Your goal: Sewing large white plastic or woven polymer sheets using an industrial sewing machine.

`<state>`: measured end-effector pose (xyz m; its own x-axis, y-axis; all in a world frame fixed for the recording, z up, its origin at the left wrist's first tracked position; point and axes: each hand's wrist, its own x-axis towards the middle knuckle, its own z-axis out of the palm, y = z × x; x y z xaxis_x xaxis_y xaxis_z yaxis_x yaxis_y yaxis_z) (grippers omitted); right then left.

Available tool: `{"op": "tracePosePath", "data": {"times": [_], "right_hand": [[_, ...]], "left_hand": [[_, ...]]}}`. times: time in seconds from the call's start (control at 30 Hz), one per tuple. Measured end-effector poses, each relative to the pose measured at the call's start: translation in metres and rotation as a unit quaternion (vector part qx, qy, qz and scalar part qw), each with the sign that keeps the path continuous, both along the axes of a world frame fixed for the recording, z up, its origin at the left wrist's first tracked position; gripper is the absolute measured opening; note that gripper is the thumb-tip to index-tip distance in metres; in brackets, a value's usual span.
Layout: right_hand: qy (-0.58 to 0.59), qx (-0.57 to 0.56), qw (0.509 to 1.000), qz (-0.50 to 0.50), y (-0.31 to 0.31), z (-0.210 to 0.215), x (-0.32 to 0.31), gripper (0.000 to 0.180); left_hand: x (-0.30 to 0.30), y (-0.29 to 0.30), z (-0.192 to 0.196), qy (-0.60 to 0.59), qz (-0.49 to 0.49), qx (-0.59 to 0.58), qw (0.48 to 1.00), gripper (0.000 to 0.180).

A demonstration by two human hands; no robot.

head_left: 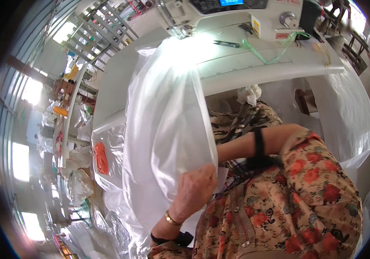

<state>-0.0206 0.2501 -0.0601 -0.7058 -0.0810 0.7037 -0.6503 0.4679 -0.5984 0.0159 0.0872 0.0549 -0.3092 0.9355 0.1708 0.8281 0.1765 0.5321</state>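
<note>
A long white translucent plastic sheet (163,125) runs from under the sewing machine's needle area (185,32) over the table edge toward my lap. My left hand (197,185) is closed on the sheet's near right edge, fingers curled in. A gold watch (172,219) circles that wrist. My right forearm (241,146), with a black band, reaches in from the right. Its hand goes behind the sheet beside my left hand, so its fingers are hidden. A bright lamp glare washes out the sheet near the needle.
On the white sewing table (236,71) lie black thread snips (227,43) and a green cord (267,60). Clear plastic hangs at the right (344,116). An orange bundle (101,158) rests at the left side. A white wad (249,94) sits below the table edge.
</note>
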Motion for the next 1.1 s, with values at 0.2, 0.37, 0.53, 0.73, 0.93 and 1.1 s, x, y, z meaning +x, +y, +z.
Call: {"op": "tracePosePath", "data": {"times": [0.2, 0.37, 0.53, 0.73, 0.93, 1.1], "right_hand": [[-0.331, 0.031, 0.909, -0.251, 0.097, 0.061, 0.008, 0.027], [-0.248, 0.091, 0.870, -0.415, 0.167, 0.083, -0.067, 0.029], [-0.332, 0.282, 0.788, -0.435, 0.178, 0.101, -0.110, 0.017], [-0.349, 0.299, 0.739, -0.493, 0.172, 0.098, -0.119, 0.012], [-0.340, 0.312, 0.759, -0.460, 0.129, 0.090, -0.069, 0.012], [-0.327, 0.385, 0.752, -0.424, 0.101, 0.094, -0.037, 0.010]], "left_hand": [[0.007, -0.006, -0.022, -0.027, 0.034, 0.035, 0.998, 0.008], [0.007, 0.000, -0.003, -0.046, 0.002, 0.068, 0.997, 0.009], [0.007, 0.013, 0.020, -0.066, -0.048, 0.091, 0.992, 0.008], [0.007, 0.019, 0.000, -0.051, -0.071, 0.075, 0.993, 0.007], [0.002, 0.021, -0.034, -0.030, -0.071, 0.061, 0.995, 0.007], [-0.002, 0.023, -0.047, -0.002, -0.078, 0.037, 0.996, 0.010]]}}
